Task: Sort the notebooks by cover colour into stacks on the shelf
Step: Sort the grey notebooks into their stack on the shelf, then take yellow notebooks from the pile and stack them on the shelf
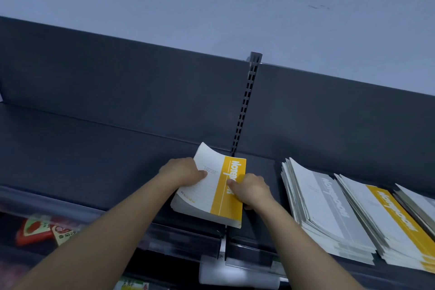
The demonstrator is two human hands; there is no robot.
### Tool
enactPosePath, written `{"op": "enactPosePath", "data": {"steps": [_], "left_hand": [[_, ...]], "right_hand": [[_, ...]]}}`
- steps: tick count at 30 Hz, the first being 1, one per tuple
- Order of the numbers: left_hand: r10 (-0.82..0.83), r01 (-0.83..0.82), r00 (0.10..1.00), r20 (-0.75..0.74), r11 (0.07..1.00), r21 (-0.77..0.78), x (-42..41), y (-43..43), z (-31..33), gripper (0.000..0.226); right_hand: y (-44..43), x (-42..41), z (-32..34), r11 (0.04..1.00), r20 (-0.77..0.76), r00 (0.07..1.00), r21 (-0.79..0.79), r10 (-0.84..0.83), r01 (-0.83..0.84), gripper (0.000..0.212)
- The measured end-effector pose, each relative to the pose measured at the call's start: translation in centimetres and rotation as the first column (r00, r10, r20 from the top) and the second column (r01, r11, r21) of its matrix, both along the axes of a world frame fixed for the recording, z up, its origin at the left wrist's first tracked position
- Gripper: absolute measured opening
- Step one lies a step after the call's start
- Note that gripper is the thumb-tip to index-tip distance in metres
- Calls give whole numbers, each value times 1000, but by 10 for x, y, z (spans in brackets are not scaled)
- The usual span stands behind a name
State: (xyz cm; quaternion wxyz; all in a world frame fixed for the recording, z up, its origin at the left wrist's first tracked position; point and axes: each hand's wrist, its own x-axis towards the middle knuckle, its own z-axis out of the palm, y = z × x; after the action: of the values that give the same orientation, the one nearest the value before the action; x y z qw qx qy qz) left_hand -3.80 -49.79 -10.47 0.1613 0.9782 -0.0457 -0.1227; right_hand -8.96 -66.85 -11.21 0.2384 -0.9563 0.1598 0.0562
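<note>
While both hands grip it | yellow notebook stack (211, 193) between left hand (182, 172) and right hand (253, 189) fingers | on shelf (94, 148)

bare shelf (82, 148) left of yellow stack (211, 195), slotted upright (244, 106) behind, grey stack (324, 207) right

The rightmost notebook stack (421, 205) is cut off by the frame's right edge; the red packets (44, 231) on the lower shelf are blurred, their print unreadable; the right hand (253, 189) hides part of the yellow notebook's (211, 188) title.
</note>
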Motion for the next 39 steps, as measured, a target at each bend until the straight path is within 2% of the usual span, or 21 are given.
{"op": "enactPosePath", "data": {"steps": [4,7,9,13,17,22,27,30,35,39], "left_hand": [[16,-16,1000,18,1000,3,-5,-1,-1,55],[23,-24,999,47,999,27,-8,-3,2,57],[30,-42,986,163,996,75,-14,-7,7,60],[-15,-33,895,446,995,99,-29,-31,22,60],[-117,85,857,501,993,86,-42,-73,32,54],[-220,217,864,452,974,59,-61,-130,33,52],[-216,254,919,331,964,-76,-77,-184,19,58],[-134,185,969,209,951,-248,-84,-207,10,63],[5,12,999,39,906,-423,-94,-230,7,69],[120,-168,986,-118,774,-610,-95,-235,9,55]], "right_hand": [[1,-1,-1,1000,4,1000,-3,-19,19,41],[4,-7,0,999,110,992,0,-54,54,45],[3,-15,4,998,227,972,-17,-52,57,53],[-13,-29,22,993,495,868,-112,26,34,52],[-53,-41,37,973,573,819,-198,18,117,49],[-119,-61,36,933,447,888,-263,-110,247,43],[-168,-80,21,964,261,957,-194,-127,180,46],[-186,-86,10,981,189,980,-170,-61,94,51],[-199,-88,0,995,130,991,-93,-19,32,37],[-205,-90,-5,999,165,986,-41,-2,8,38]]}}
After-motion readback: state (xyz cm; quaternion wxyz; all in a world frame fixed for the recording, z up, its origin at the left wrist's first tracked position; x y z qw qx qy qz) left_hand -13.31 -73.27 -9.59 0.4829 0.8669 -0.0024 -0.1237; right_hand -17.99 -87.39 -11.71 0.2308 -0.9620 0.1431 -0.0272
